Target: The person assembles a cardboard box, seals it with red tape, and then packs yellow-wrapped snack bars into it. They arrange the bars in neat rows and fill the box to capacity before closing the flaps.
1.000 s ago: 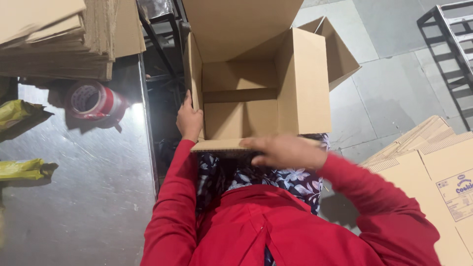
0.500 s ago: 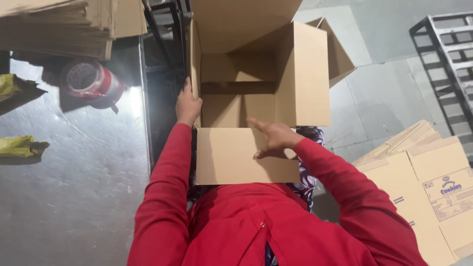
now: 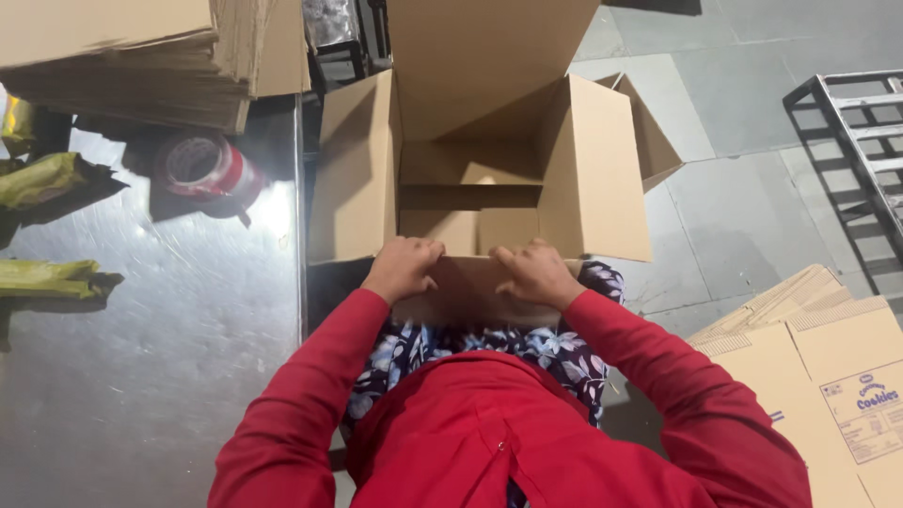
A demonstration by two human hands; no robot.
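Open brown box [image 3: 489, 179] held in front of the person's body, just right of the metal surface [image 3: 160, 357], its mouth facing the camera. Far flap up, left and right flaps spread outward. Near flap [image 3: 470, 287] is folded down toward the body.

Left hand [image 3: 404, 268] curled over the near flap's fold line, fingers bent nearly closed, knuckles up, gripping the cardboard edge. Right hand [image 3: 534, 271] just beside it, same curl, fingers hooked over the same edge. The 2 hands are near each other, not touching. Fingertips are hidden behind the edge, so how tightly they pinch cannot be told. Both sleeves red; floral cloth shows below the flap.

On the surface: red-and-white tape roll [image 3: 209, 169] near the box's left flap, 2 yellow packets [image 3: 47, 277] at the left edge. Stack of flat cardboard [image 3: 141, 66] at top left. More flattened cartons [image 3: 828, 376] on the floor at lower right, a metal rack [image 3: 861, 141] at far right, well apart from the box.
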